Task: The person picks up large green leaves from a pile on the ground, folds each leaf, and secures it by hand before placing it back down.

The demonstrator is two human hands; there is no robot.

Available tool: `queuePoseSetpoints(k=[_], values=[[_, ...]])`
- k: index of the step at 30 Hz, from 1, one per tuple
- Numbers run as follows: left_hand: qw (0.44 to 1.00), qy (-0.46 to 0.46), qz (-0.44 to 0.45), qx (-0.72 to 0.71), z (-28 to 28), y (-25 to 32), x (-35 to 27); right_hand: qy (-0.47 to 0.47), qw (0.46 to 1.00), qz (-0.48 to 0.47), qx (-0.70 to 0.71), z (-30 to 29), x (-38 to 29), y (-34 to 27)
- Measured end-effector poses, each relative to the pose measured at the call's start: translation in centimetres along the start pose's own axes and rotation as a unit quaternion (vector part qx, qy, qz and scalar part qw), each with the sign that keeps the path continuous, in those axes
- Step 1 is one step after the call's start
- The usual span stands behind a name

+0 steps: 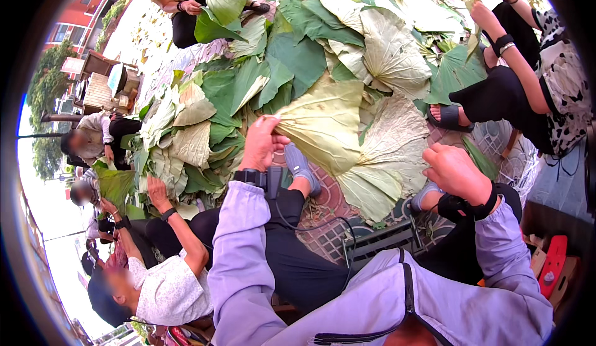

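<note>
A folded, yellowish-green lotus leaf [326, 127] is pinched at its narrow corner by the thumb and fingers of my left hand [263, 141]. Its veins fan out to the right, towards the open space between my hands. Below and right of it, a paler dried lotus leaf [391, 155] hangs or lies between my feet, partly covered by the folded one. My right hand [454, 173] is raised above my right shoe, apart from the leaves. Its fingers are curled in, and I see nothing in them.
A large pile of green and dried lotus leaves [298, 66] covers the paving ahead. Co-workers sit close on my left [163, 281], at the far side [186, 6] and on my right [526, 66], handling leaves. A dark metal frame [382, 243] stands between my legs. A cable [321, 225] runs from my left wrist.
</note>
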State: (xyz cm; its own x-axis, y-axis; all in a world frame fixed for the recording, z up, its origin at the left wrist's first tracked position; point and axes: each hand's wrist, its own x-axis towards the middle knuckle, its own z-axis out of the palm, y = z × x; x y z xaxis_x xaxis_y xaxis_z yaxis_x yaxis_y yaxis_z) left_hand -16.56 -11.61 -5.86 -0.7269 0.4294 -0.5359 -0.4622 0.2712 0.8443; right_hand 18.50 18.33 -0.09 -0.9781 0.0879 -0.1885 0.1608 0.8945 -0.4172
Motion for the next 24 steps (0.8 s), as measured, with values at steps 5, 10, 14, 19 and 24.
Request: queuePoseSetpoints(k=[5,10,14,19,24], values=[[0.98,0.109,0.035,-0.164,-10.4,0.3,4.9,-0.003,1.0,0.005,-0.004,0.4,0.4,0.3],[0.929,0.236,0.073,-0.277,-20.3,-1.2,9.0,-0.007,1.0,0.01,-0.003,0.5,0.9,0.7],[0.943,0.257,-0.034,-0.207,-21.8,-5.2,11.0,-0.01,1.0,0.003,-0.008,0.6,1.6,0.6],[0.969,0.184,-0.054,-0.155,-9.7,-9.4,14.6,-0.019,1.0,0.018,-0.01,0.6,1.4,0.7],[0.986,0.081,-0.102,-0.104,0.9,-16.6,15.1,-0.032,0.999,0.027,-0.004,0.4,1.3,0.6]])
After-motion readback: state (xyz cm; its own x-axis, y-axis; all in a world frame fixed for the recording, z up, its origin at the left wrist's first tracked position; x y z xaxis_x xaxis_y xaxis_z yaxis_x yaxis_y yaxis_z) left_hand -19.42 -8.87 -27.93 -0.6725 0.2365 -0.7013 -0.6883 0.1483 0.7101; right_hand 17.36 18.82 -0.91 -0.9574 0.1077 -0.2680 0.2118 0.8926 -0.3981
